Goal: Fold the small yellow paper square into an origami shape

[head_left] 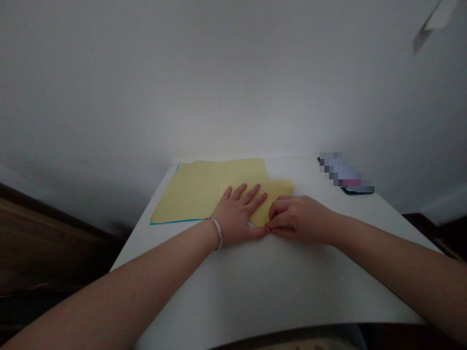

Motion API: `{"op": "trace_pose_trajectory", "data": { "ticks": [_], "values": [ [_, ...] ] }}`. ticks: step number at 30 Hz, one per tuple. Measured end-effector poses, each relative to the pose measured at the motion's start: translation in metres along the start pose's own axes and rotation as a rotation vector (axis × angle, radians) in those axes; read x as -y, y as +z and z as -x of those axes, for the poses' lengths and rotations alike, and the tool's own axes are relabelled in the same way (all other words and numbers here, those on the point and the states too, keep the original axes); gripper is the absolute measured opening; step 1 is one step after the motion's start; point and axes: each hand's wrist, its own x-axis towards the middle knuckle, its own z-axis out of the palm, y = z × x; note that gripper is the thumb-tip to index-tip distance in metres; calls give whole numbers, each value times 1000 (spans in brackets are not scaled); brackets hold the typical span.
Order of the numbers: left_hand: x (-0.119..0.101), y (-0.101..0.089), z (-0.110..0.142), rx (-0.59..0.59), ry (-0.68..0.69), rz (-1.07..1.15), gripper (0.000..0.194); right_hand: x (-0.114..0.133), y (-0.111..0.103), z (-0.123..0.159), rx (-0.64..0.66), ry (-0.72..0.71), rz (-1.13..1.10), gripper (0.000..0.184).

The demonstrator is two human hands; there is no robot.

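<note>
A small folded piece of yellow paper (280, 187) lies on the white table (262, 277). My left hand (239, 213), a silver bangle on its wrist, lies flat on the paper with fingers stretched out. My right hand (297, 219) is curled beside it, its fingertips pinched on the near corner of the folded paper. Behind them lies a larger stack of yellow sheets (197, 189) with a blue edge showing beneath.
A dark phone (357, 189), partly blurred out, lies at the table's far right. A white wall stands right behind the table. Dark wooden furniture is at the left, beyond the table's edge.
</note>
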Motion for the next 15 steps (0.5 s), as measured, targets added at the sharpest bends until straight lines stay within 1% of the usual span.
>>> {"op": "trace_pose_trajectory", "data": {
  "ticks": [5,9,15],
  "values": [
    [2,1,-2,8,87,1,82,0,-2,1,14,-44,3,21],
    [3,3,-4,29,87,21,83,0,-2,2,22,-60,23,21],
    [3,3,-5,28,110,26,73,-1,-2,3,51,-78,25,22]
  ]
}}
